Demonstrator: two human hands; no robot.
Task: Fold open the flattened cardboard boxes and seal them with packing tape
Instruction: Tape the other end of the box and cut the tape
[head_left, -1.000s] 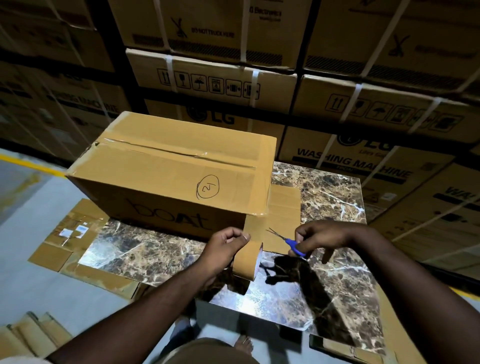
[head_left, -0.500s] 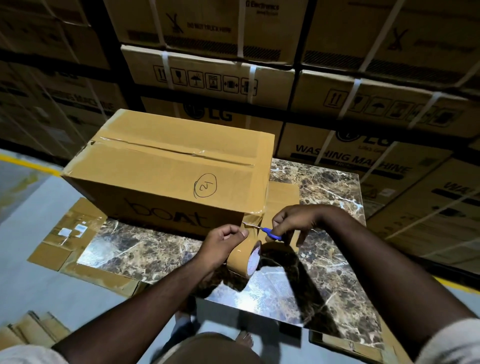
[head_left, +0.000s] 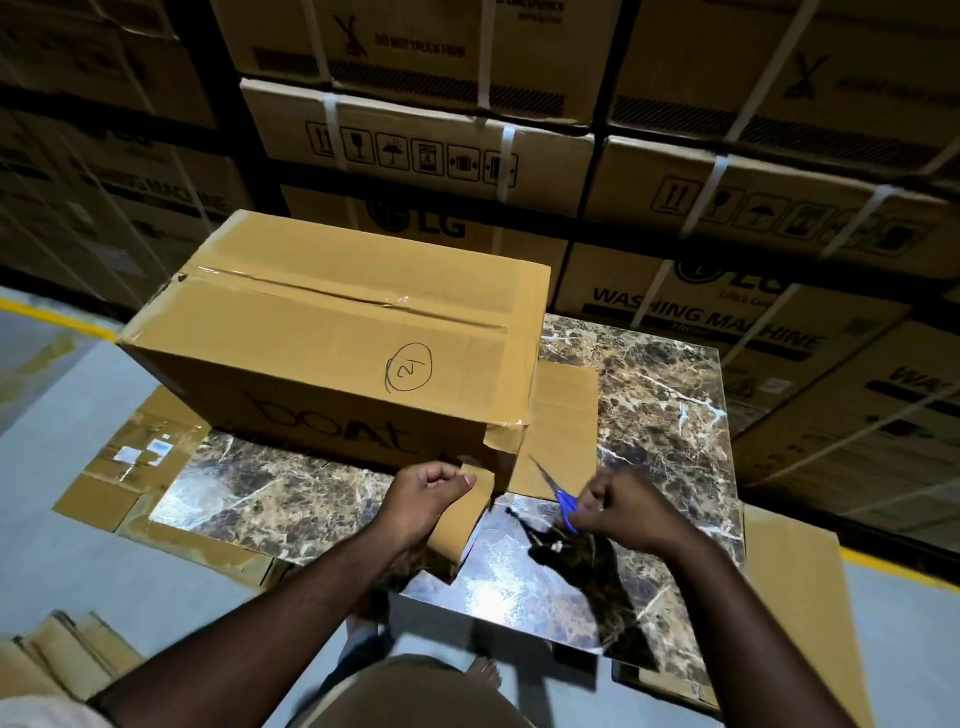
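Left hand (head_left: 426, 493) pinches the brown packing tape roll (head_left: 457, 525) by its loose end, thumb on top, fingers curled; right hand (head_left: 621, 512) just beside it grips blue-handled scissors (head_left: 563, 499), fingers curled through the handles, blades pointing up-left toward the tape strip (head_left: 501, 441) hanging off the box's near right corner. Sealed "boAt" cardboard box (head_left: 332, 353) sits just beyond both hands on the marble-pattern table (head_left: 665, 415), taped along the top seam, circled "2" on the near flap; flattened cardboard (head_left: 563, 415) lies under its right end, stacked LG washing machine cartons (head_left: 701, 312) behind.
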